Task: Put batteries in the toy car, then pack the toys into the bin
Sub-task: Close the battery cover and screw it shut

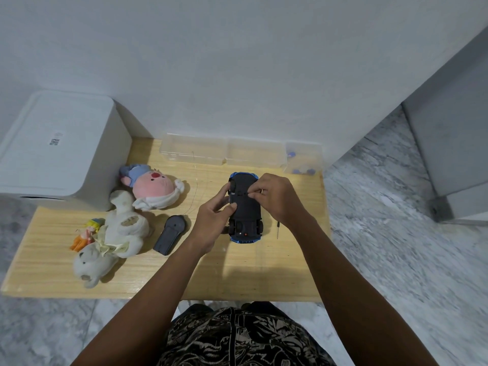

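Two hands are on the car (pixel 245 207), which lies belly-up on the table (pixel 52 273), right of centre. Your left hand (pixel 211 223) grips its left flank, thumb laid on the underside. Your right hand (pixel 277 196) pinches at a seam across the chassis, probably the battery cover.

Risks, largest first:
- The bin (pixel 60 146), at the table's far-left corner, appears to have its lid on. My judgement: it needs opening before packing, and the toys lie close below it.
- The car can twist if the right-hand pull outruns the left-hand grip; it could skid into the trays (pixel 224 151) behind it.
- The cover, if it pops free, may fly off the right edge, which is near.
- The screwdriver (pixel 278 229) lies just beside your right wrist; a wrist sweep could roll it off.
- Small screw: not visible, cannot tell where it is.

Around: pink plush (pixel 155 188), white bear (pixel 105 247) and doll (pixel 84 235) cluster at left; the remote (pixel 169 235) lies between the bear and your left hand. The right-hand tray holds small blue items, possibly batteries; too small to tell.
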